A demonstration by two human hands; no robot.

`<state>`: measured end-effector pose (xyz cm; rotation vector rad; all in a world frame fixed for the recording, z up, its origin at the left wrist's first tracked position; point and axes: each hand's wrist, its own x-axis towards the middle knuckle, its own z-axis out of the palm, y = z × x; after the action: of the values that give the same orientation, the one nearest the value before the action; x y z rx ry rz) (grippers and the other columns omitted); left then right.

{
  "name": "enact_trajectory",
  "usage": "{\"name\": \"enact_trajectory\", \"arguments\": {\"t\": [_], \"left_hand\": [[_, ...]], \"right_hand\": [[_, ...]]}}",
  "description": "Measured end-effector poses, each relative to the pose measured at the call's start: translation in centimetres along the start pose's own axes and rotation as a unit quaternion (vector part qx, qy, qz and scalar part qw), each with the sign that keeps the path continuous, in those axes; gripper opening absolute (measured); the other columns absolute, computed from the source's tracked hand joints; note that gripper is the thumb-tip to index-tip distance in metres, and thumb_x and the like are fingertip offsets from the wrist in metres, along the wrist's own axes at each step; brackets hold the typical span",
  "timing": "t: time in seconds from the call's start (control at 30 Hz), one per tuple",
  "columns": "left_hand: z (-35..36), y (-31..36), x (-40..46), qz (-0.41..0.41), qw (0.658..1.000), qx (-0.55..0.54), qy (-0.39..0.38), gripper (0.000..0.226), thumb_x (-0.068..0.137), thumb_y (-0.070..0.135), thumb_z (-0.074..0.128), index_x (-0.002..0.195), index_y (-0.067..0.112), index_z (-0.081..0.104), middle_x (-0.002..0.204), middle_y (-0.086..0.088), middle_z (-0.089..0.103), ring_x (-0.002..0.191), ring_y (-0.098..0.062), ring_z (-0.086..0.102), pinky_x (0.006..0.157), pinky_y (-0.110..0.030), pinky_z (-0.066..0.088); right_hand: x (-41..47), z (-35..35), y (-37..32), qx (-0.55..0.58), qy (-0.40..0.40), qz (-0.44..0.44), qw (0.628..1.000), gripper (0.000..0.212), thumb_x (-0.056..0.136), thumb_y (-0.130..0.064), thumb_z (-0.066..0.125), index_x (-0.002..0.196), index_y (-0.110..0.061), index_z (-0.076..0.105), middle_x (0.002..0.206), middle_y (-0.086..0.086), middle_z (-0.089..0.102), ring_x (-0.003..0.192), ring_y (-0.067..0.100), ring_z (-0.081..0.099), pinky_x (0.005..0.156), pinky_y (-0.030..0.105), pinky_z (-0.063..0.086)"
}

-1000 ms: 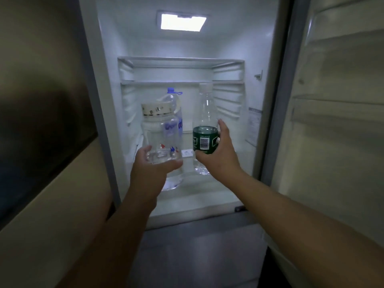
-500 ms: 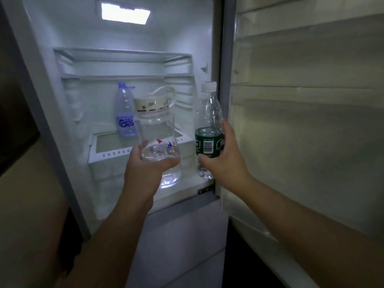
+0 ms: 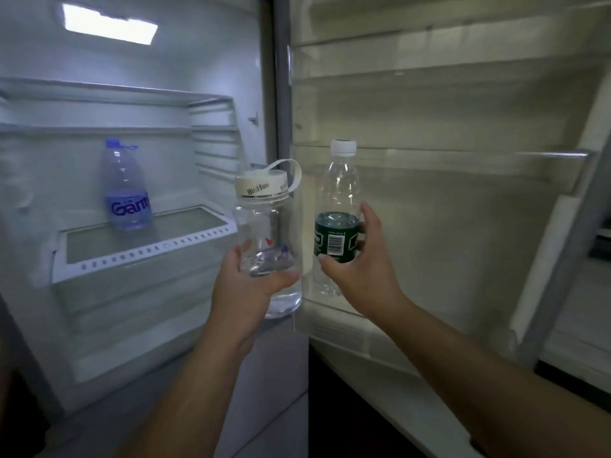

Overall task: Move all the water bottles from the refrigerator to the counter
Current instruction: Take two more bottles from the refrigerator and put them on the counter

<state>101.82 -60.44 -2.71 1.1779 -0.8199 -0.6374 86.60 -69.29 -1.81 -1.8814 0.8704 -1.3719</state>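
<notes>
Outside fridge [image 3: 132,325] now: left hand [image 3: 251,285] fingers grip jug [image 3: 264,233], right hand [image 3: 360,276] fingers grip green-label bottle [image 3: 337,239]; blue bottle [image 3: 127,190] stays shelved.

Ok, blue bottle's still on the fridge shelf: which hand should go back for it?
Left, likely. The left hand is nearer the blue bottle; the right hand is by the door. Both are full, so unload first.

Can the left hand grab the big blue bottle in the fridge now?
Probably not: the left hand already holds the clear wide bottle with the cream lid. The big blue plastic bottle stands unblocked on the glass shelf.
</notes>
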Motion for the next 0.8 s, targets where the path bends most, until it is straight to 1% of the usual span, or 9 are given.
{"name": "enact_trajectory", "arguments": {"t": [0.1,0.17,0.23,0.33,0.43,0.5,0.6,0.67,0.8], "left_hand": [[1.2,0.1,-0.3,-0.008,1.000,-0.010,-0.023,0.075,0.062,-0.006,0.085,0.125,0.023,0.054,0.106,-0.003,0.071,0.070,-0.008,0.073,0.050,-0.021,0.053],[2.1,0.2,-0.7,-0.006,0.999,-0.013,-0.036,0.081,0.062,-0.005,0.085,0.131,0.022,0.051,0.108,-0.005,0.071,0.070,-0.008,0.073,0.050,-0.021,0.053],[2.9,0.1,-1.2,-0.003,0.999,-0.019,-0.046,0.076,0.063,-0.006,0.084,0.125,0.025,0.054,0.105,-0.002,0.072,0.071,-0.008,0.073,0.050,-0.021,0.053],[4.3,-0.2,-2.1,-0.007,0.998,-0.025,-0.052,0.068,0.056,0.002,0.088,0.111,0.030,0.060,0.103,0.000,0.074,0.082,-0.014,0.074,0.063,-0.030,0.057],[5.6,-0.2,-3.1,-0.018,0.997,-0.020,-0.069,0.092,0.038,0.022,0.092,0.124,0.020,0.059,0.108,-0.007,0.074,0.093,-0.028,0.073,0.079,-0.048,0.059],[6.8,-0.2,-4.0,-0.018,0.997,-0.016,-0.073,0.101,0.034,0.027,0.094,0.128,0.023,0.057,0.112,-0.006,0.072,0.096,-0.028,0.072,0.084,-0.053,0.057],[8.7,0.3,-5.9,-0.010,0.996,-0.008,-0.089,0.103,0.034,0.028,0.094,0.129,0.026,0.056,0.117,-0.003,0.070,0.098,-0.023,0.071,0.085,-0.049,0.058],[10.1,0.8,-7.4,-0.009,0.995,-0.001,-0.101,0.102,0.036,0.026,0.094,0.130,0.027,0.054,0.117,0.001,0.069,0.098,-0.016,0.070,0.084,-0.040,0.058],[13.3,1.4,-10.7,-0.007,0.992,-0.009,-0.124,0.104,0.037,0.025,0.093,0.133,0.028,0.051,0.119,0.003,0.066,0.101,-0.013,0.067,0.090,-0.037,0.054]], "right_hand": [[-0.9,-2.0,-0.1,-0.011,0.019,0.008,1.000,0.102,0.075,-0.012,0.079,0.150,-0.033,0.013,0.105,-0.032,0.044,0.091,-0.025,0.051,0.078,0.013,0.048],[-1.5,-3.3,-0.2,-0.016,0.029,0.014,0.999,0.102,0.076,-0.012,0.079,0.151,-0.033,0.012,0.104,-0.035,0.043,0.091,-0.025,0.051,0.083,0.016,0.049],[-2.3,-4.6,-0.4,-0.021,0.039,0.019,0.999,0.103,0.075,-0.012,0.079,0.150,-0.035,0.012,0.105,-0.035,0.043,0.093,-0.023,0.052,0.088,0.021,0.051],[-3.5,-6.8,-0.5,-0.026,0.053,0.026,0.998,0.102,0.075,-0.012,0.079,0.150,-0.036,0.013,0.105,-0.035,0.044,0.094,-0.023,0.052,0.087,0.022,0.051],[-4.7,-8.7,-0.9,-0.036,0.067,0.025,0.997,0.102,0.076,-0.012,0.079,0.150,-0.036,0.012,0.103,-0.036,0.044,0.091,-0.026,0.050,0.083,0.016,0.049],[-5.6,-10.2,-1.2,-0.028,0.076,0.032,0.996,0.102,0.076,-0.011,0.078,0.150,-0.035,0.012,0.103,-0.035,0.043,0.089,-0.028,0.050,0.083,0.016,0.050],[-7.1,-12.7,-1.9,-0.034,0.087,0.029,0.995,0.101,0.076,-0.009,0.078,0.150,-0.033,0.013,0.105,-0.033,0.043,0.090,-0.028,0.049,0.084,0.013,0.050],[-8.1,-14.4,-2.4,-0.037,0.098,0.031,0.994,0.100,0.077,-0.009,0.078,0.150,-0.032,0.014,0.108,-0.028,0.046,0.089,-0.024,0.052,0.082,0.008,0.048],[-10.8,-18.4,-3.1,-0.048,0.125,0.027,0.991,0.098,0.077,-0.010,0.077,0.149,-0.033,0.016,0.104,-0.031,0.048,0.091,-0.023,0.053,0.085,0.016,0.052]]}}
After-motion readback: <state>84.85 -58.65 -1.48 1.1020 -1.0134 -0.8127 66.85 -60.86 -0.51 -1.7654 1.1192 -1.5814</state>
